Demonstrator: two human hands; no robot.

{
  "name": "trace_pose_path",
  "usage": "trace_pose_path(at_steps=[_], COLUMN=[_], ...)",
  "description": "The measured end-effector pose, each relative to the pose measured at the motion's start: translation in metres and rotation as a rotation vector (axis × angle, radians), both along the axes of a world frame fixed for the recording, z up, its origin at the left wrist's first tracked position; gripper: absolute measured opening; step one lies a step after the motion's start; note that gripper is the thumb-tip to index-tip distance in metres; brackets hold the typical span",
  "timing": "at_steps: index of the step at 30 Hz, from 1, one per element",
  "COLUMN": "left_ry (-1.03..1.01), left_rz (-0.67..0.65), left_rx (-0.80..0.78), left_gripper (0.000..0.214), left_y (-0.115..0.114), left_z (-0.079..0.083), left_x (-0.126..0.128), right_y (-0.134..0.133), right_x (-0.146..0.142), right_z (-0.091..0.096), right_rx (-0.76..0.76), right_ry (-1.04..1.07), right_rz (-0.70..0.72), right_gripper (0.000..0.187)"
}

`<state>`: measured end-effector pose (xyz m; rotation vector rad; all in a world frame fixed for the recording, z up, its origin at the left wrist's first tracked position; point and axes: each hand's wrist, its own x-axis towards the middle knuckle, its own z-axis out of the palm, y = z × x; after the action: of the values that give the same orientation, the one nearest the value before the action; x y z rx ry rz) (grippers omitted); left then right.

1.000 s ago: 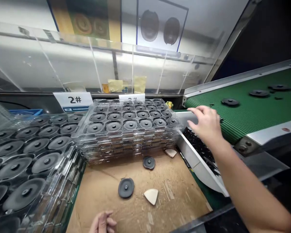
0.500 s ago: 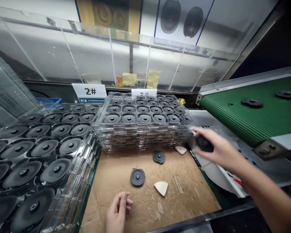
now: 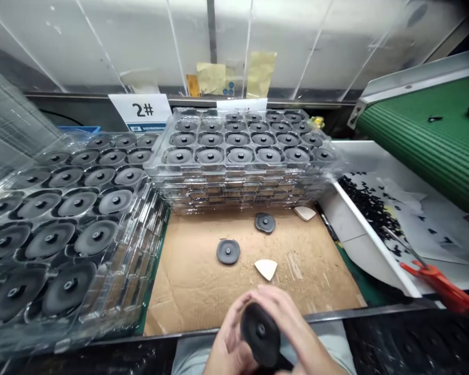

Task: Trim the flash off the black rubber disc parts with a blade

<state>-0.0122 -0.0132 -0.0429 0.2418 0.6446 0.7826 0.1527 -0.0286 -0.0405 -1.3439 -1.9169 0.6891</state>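
Low in front of my body, my left hand point(image 3: 226, 336) and my right hand point(image 3: 291, 317) hold a black disc-shaped part point(image 3: 261, 333) between them. The part is tilted, its small central stud facing me. My left fingers curl round its left side; my right fingers reach over its top and right edge. Two similar dark discs, one nearer point(image 3: 228, 251) and one farther point(image 3: 265, 223), lie on a cardboard sheet point(image 3: 187, 291) beyond my hands. A cream three-cornered pad point(image 3: 266, 269) rests close to my fingertips, and another such pad point(image 3: 305, 213) lies farther back.
Clear trays of discs stand stacked at the left point(image 3: 113, 260) and at the back point(image 3: 238, 179). To the right, a white bin point(image 3: 369, 237) contains small black scraps and red-handled cutters point(image 3: 440, 284). Above it runs a green conveyor belt point(image 3: 433, 140).
My right hand has brought a black disc from beside the conveyor down to my left hand, and both now hold it. The view has tipped downward.
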Motion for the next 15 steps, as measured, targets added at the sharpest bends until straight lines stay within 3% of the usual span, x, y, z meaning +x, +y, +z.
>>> trace_pose_path(at_steps=[4,6,9,12,15], left_ry=[-0.016,0.007,0.008,-0.008,0.016], left_rz=[0.155,0.215,0.260,0.288,0.291], left_rx=[-0.100,-0.113,-0.100,-0.083,-0.083], left_gripper=[0.051,0.051,0.051,0.048,0.051], left_y=[0.001,0.000,-0.003,-0.004,-0.003], left_z=[0.016,0.023,0.027,0.026,0.027], left_x=[-0.007,-0.010,-0.012,-0.013,-0.012], right_y=[0.024,0.035,0.043,0.049,0.052], right_x=[0.025,0.029,0.023,0.015,0.005], right_z=[-0.023,-0.043,-0.061,-0.046,-0.003], right_rx=[-0.115,-0.129,-0.127,-0.129,-0.139], right_ry=[-0.076,-0.075,-0.040,0.003,0.039], right_rz=[-0.343,-0.377,-0.298,-0.177,-0.126], right_gripper=[0.044,0.038,0.027,0.021,0.020])
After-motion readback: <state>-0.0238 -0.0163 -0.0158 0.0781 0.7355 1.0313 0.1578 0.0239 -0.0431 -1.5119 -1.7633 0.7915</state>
